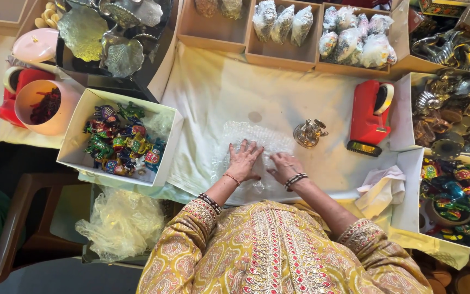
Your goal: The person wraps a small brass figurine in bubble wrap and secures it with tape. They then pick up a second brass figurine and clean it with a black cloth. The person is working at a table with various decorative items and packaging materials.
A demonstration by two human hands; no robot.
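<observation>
A sheet of clear bubble wrap (246, 136) lies flat on the white cloth (218, 92) in front of me. My left hand (243, 161) presses on it with fingers spread. My right hand (285, 166) rests palm down on the sheet's right part, fingers apart. Neither hand holds anything. A small silver metal figurine (309, 133) stands on the cloth just right of the sheet, a little beyond my right hand.
A red tape dispenser (371, 115) sits right of the figurine. White boxes of colourful painted figures (121, 142) (458, 198) flank me. Cardboard trays of wrapped items (349, 41) line the far edge. Metal ware (452, 92) fills the right. A crumpled plastic bag (121, 220) lies lower left.
</observation>
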